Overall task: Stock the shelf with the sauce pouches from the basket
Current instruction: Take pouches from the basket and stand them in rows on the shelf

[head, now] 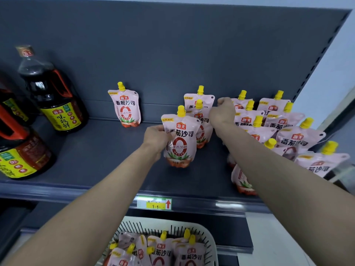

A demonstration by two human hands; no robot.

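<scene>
My left hand (156,138) grips the left edge of a pink sauce pouch (181,139) with a yellow cap, held upright on the dark shelf (96,150). Behind it stand two more pouches in a row (199,104). My right hand (221,112) reaches far back beside that row, fingers curled at the top corner of the rear pouch; whether it pinches the pouch I cannot tell. A lone pouch (125,106) stands against the back panel to the left. Several pouches (284,127) crowd the right end. The white basket (209,239) below holds several more pouches (161,250).
Large dark soy sauce bottles (51,96) with yellow labels stand at the shelf's left end. A green and yellow price tag (153,203) sits on the shelf's front rail. The grey back panel rises behind; a white wall lies to the right.
</scene>
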